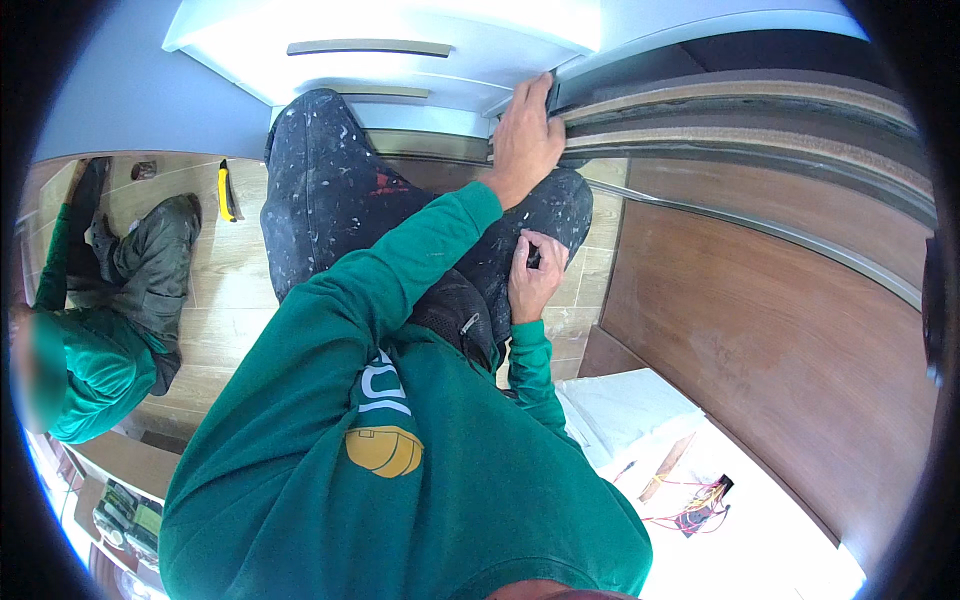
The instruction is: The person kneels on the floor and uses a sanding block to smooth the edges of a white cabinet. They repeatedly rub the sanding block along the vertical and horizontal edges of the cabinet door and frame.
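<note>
My left hand (527,140) reaches up to the corner where a white drawer unit (400,22) meets dark sliding-door panels (740,100). Its fingers are stretched out along the panels' end edge, and the fingertips touch the gap there. Lower down, my right hand (536,276) rests by my right knee with curled fingers. A dark patch shows inside that curl; whether it is an object or my paint-specked trousers (325,190) is unclear. Beneath the panels runs a metal track (760,232).
A yellow utility knife (226,190) lies on the wood-look floor (235,275). At left another person (120,340) in green sits on the floor. Brown board (770,330) fills the right side. A white surface (745,550) at lower right carries tangled red and yellow wires (700,515).
</note>
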